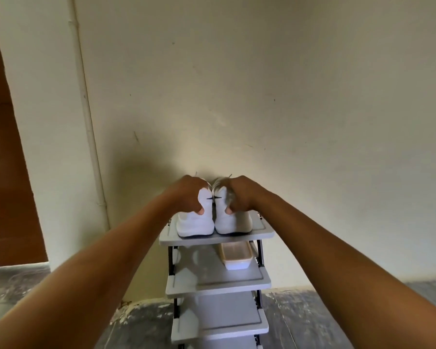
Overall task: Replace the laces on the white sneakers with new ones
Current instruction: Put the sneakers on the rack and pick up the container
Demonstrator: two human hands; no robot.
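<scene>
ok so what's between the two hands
The heels of the left sneaker and right sneaker, side by side on the top shelf; the left hand and right hand each grip one. Head view.

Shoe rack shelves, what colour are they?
The shelves are light grey; the head view shows it best.

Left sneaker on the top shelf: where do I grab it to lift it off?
Grip the left sneaker at its heel collar, from above and its outer left side. The heel faces you, and the inner side sits close against the right sneaker, leaving no room there. The left hand grips it so.
</scene>
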